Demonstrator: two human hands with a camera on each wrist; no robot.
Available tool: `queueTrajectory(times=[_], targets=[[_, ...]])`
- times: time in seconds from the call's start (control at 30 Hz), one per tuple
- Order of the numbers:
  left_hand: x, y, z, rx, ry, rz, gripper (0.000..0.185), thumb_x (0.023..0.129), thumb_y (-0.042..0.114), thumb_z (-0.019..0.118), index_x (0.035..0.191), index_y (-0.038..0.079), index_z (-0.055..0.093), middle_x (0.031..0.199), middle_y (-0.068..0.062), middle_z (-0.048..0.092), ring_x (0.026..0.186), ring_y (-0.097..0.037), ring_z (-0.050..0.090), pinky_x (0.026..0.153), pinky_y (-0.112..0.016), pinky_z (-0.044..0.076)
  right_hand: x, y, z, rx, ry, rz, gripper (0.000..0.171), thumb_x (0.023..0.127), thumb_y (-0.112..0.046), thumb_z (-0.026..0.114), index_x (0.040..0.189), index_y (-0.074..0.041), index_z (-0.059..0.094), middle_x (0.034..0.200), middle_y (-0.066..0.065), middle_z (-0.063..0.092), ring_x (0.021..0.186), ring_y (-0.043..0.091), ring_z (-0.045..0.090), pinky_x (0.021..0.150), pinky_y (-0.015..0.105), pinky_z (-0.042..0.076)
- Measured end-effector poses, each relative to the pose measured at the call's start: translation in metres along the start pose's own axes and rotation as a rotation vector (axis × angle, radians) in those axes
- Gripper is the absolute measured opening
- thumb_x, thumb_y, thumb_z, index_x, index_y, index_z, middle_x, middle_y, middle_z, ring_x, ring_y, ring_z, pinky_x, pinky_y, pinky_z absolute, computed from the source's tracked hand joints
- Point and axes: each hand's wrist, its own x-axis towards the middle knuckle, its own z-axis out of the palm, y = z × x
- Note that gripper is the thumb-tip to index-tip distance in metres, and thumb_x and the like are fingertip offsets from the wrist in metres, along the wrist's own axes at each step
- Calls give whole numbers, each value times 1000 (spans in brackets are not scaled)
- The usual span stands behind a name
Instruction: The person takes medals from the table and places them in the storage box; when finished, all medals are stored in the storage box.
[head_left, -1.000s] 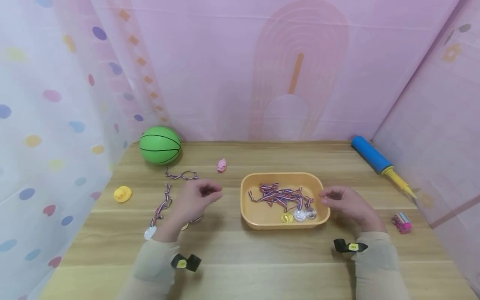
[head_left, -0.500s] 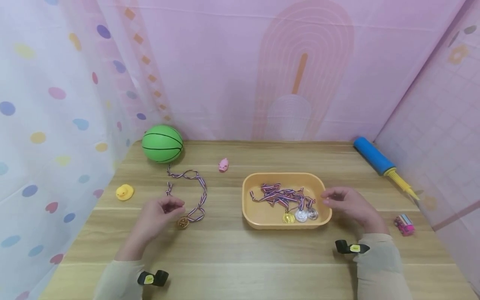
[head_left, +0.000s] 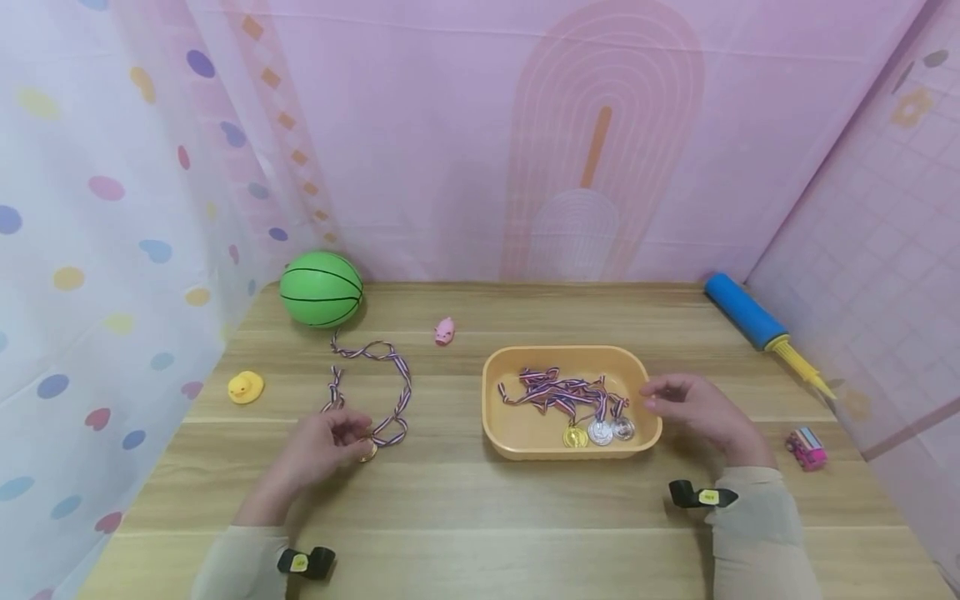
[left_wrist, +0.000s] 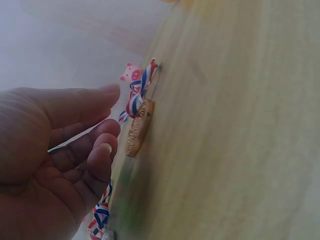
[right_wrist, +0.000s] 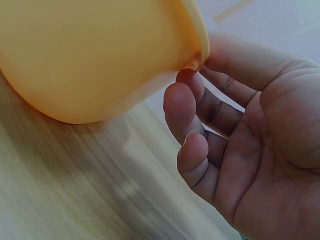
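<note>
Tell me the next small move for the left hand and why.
Probably close the fingers on the gold medal and lift it. The left hand sits right beside that medal, not yet gripping it in the wrist view; three medals already lie in the orange tray, whose rim the right hand steadies.

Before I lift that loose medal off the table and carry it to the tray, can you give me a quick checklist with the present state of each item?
1. Left hand at the gold-coloured medal on the wooden table: ok, fingertips right beside it.
2. Medal actually pinched: cannot tell; the left wrist view shows the fingers curled near it, contact unclear.
3. Striped red, white and blue ribbon free of other things: ok, it loops on bare table.
4. Right hand steadying the orange plastic tray: ok, fingers curled at its right rim.
5. Room in the tray: ok, three medals lie at its front, the left part is bare.
</note>
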Motion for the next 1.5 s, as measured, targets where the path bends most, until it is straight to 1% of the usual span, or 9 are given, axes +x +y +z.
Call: queueTrajectory(times=[0.1, 0.2, 0.27, 0.43, 0.7, 1.03, 1.17, 1.3, 1.5], targets=[[0, -1, 2, 35, -8, 8, 32, 75, 16, 82, 103, 7, 70, 89, 1, 66, 77, -15, 56, 64, -25, 48, 0, 0, 0, 7, -3, -2, 38, 87, -30, 72, 114, -4, 66, 119, 14, 61, 108, 31, 53, 86, 37, 46], [0, -3, 4, 60, -9, 24, 33, 74, 14, 82, 103, 7, 70, 89, 1, 66, 76, -15, 55, 64, -25, 47, 0, 0, 0, 7, -4, -3, 37, 87, -30, 72, 113, -5, 66, 118, 14, 61, 107, 31, 53, 86, 37, 46], [0, -4, 5, 69, -8, 22, 33, 73, 13, 82, 103, 7, 70, 87, 1, 64, 75, -15, 53, 63, -25, 46, 0, 0, 0, 3, -5, -3, 36, 87, -30, 72, 113, -5, 66, 117, 13, 61, 106, 30, 52, 86, 37, 45], [0, -4, 7, 86, -8, 32, 32, 73, 12, 82, 103, 6, 71, 83, 1, 61, 72, -16, 50, 59, -26, 42, 0, -1, 0, 5, -9, -5, 35, 87, -28, 72, 112, -5, 66, 116, 14, 62, 105, 30, 52, 85, 37, 45], [0, -4, 7, 86, -27, 37, 31, 74, 10, 80, 103, 5, 71, 76, 1, 56, 68, -15, 49, 55, -26, 42, 0, -1, 1, -16, 0, -20, 35, 88, -29, 71, 112, -5, 66, 117, 13, 62, 106, 30, 53, 86, 37, 44], [0, -2, 7, 83, -34, 25, 30, 75, 11, 80, 104, 6, 71, 74, 0, 55, 69, -16, 48, 56, -27, 41, -2, -6, 1, -17, -2, -21, 35, 89, -28, 70, 114, -3, 65, 119, 14, 61, 109, 30, 52, 87, 37, 43], [0, -2, 7, 76, -30, 25, 27, 76, 12, 80, 100, 6, 70, 74, 1, 56, 69, -16, 48, 57, -27, 40, -3, -6, 1, -10, 0, -8, 36, 89, -28, 70, 114, -3, 65, 119, 14, 61, 108, 30, 52, 86, 36, 44], [1, -3, 7, 72, -28, 13, 22, 76, 13, 80, 95, 10, 69, 76, 0, 55, 71, -17, 47, 60, -27, 40, -3, -7, 1, -1, -3, -10, 37, 89, -27, 70, 115, -2, 65, 119, 15, 61, 108, 30, 52, 85, 36, 45], [1, -2, 7, 74, -19, 7, 21, 75, 11, 79, 92, 14, 66, 78, 0, 56, 73, -17, 50, 63, -28, 42, -2, -8, 1, 2, -3, -24, 37, 89, -27, 70, 115, -2, 65, 119, 15, 61, 108, 28, 52, 85, 36, 45]])
